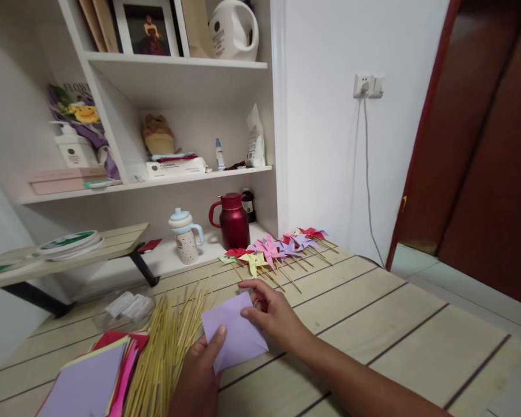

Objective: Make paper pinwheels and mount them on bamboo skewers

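Both hands hold a folded lilac paper square (234, 335) just above the wooden table (373, 336). My left hand (200, 376) grips its near edge with the thumb on top. My right hand (271, 315) pinches its far right edge. Left of the paper lies a heap of thin bamboo sticks (167, 347). Further left is a stack of coloured paper sheets (93, 379), lilac on top. Behind my right hand lies a row of finished paper pinwheels (278, 249) on sticks, in red, pink, purple and yellow.
A red thermos jug (233, 220) and a white cup with a blue lid (184, 236) stand at the back by the white shelf unit (178, 174). A clear plastic bag (125, 306) lies near the sticks. A power cable (367, 174) hangs from a wall socket at right.
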### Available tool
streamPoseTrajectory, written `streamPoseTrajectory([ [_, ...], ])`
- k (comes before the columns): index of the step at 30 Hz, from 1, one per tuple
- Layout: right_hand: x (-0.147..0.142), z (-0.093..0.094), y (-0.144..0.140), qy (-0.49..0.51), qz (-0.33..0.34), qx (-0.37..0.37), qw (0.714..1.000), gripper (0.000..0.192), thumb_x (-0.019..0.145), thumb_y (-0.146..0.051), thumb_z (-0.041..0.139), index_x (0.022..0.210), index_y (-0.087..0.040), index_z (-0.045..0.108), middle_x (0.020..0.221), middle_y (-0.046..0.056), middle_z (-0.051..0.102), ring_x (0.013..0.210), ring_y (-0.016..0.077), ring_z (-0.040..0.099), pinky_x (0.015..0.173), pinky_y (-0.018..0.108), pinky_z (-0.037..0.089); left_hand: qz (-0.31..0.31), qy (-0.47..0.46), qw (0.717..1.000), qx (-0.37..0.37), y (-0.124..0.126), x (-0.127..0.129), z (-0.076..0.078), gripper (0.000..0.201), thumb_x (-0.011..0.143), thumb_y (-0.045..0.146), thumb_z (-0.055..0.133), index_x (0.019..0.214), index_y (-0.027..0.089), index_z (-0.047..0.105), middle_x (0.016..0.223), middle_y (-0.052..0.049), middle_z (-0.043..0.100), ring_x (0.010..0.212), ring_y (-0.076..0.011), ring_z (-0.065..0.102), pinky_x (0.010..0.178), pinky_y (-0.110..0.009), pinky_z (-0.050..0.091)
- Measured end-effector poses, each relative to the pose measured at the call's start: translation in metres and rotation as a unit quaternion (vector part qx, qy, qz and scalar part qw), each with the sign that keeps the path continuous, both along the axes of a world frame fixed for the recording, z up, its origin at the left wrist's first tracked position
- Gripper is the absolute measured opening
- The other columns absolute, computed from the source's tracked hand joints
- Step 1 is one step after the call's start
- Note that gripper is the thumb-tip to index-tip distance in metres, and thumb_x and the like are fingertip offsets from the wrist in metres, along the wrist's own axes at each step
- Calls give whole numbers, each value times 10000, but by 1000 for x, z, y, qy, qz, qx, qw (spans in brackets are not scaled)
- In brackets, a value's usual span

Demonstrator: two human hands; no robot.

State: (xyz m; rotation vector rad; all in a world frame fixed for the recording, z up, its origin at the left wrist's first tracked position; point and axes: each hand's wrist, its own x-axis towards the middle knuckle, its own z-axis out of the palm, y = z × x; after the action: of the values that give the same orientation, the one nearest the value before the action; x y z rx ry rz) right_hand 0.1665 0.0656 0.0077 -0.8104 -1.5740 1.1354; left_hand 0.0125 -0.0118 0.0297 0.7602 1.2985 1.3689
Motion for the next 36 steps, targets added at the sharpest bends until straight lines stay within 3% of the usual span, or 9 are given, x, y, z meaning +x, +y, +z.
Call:
streamPoseTrajectory([
  [3, 5, 9, -1, -27, -84, 82, 993, 348, 839, -265, 642, 1187, -267, 649, 1023, 39, 552, 833, 174, 541, 726, 294, 437, -9, -86, 996, -32, 4, -2, -10, 228, 683, 314, 762, 882, 210, 726, 875, -68, 770, 955, -279, 715, 830, -397, 577],
  [6, 11, 14, 2, -40, -122, 116, 985, 284, 874, -300, 607, 1148, -275, 679, 1041, 52, 543, 911, 200, 541, 795, 322, 449, 23, -101, 994, -45, 3, -4, -10, 177, 715, 261, 730, 885, 216, 709, 868, -56, 761, 917, -253, 721, 804, -368, 584],
  [10, 11, 11, 4, -43, -122, 101, 987, 214, 858, -297, 620, 1042, -254, 722, 1004, 57, 556, 876, 207, 540, 744, 320, 442, 28, -136, 990, -28, 1, -6, -4, 147, 706, 210, 732, 851, 214, 710, 841, -51, 750, 948, -240, 712, 849, -336, 572],
  [13, 7, 7, 2, -60, -112, 106, 986, 201, 856, -270, 618, 1021, -252, 731, 913, 43, 546, 814, 200, 531, 722, 321, 429, 14, -186, 982, -35, 4, -8, -10, 238, 744, 251, 733, 973, 208, 681, 941, -72, 761, 999, -252, 704, 862, -370, 571],
  [18, 5, 5, -1, -68, -93, 129, 985, 213, 867, -258, 616, 1051, -259, 724, 880, 35, 538, 795, 193, 527, 736, 321, 430, 22, -172, 983, -51, 9, -9, -22, 379, 743, 236, 754, 1100, 191, 633, 1063, -86, 754, 1047, -244, 696, 866, -348, 568],
  [23, 7, 13, -9, -82, -82, 153, 981, 215, 855, -310, 663, 1051, -262, 735, 770, 7, 507, 709, 172, 488, 665, 289, 392, 34, -169, 984, -39, 8, -10, -20, 357, 738, 249, 746, 1078, 184, 660, 1051, -98, 765, 1049, -281, 697, 871, -392, 577],
  [27, 3, 14, -21, -124, 16, 159, 979, 362, 822, -337, 714, 1174, -257, 693, 612, -60, 435, 552, 119, 405, 578, 249, 338, 51, -192, 980, 3, 10, -14, -12, 300, 804, 326, 665, 1055, 164, 694, 974, -116, 780, 1056, -293, 694, 906, -408, 567],
  [30, -2, 7, -28, -201, 84, 167, 962, 609, 773, -268, 741, 1353, -299, 560, 592, -84, 439, 522, 104, 422, 547, 218, 318, 100, -213, 971, 40, 14, -19, -8, 290, 847, 266, 617, 1111, 168, 684, 952, -88, 786, 992, -233, 718, 900, -336, 571],
  [36, -15, -17, -27, -260, 51, 199, 943, 735, 752, -74, 577, 1428, -333, 447, 595, -83, 506, 512, 105, 446, 535, 195, 317, 112, -233, 961, 97, 17, -22, -14, 331, 898, 158, 557, 1216, 197, 637, 1051, -77, 774, 923, -160, 734, 794, -262, 597],
])
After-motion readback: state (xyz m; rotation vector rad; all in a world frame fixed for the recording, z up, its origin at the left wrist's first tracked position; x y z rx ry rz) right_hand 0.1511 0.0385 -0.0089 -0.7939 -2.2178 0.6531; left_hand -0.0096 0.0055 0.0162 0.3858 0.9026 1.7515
